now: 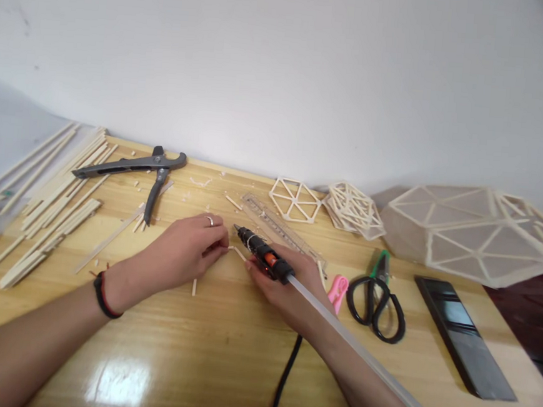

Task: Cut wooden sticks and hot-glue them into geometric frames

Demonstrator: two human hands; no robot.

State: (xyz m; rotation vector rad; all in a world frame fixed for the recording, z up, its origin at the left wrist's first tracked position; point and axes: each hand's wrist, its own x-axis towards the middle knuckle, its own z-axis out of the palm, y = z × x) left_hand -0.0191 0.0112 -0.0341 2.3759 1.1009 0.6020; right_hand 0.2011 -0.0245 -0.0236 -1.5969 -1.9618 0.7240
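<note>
Thin wooden stick (239, 253) runs just nearside of the glue gun (262, 252), long axis roughly parallel to it; the right hand (287, 292) grasps the gun, the left hand (193, 244), beside its nozzle (237, 228), seems to pinch the stick's end.

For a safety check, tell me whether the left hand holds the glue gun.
No, the glue gun is gripped in the right hand.

No lettering can be read; the clear ruler (284, 227), lying near the far edge of the table (193, 366), bears scale marks too small to make out.
</note>
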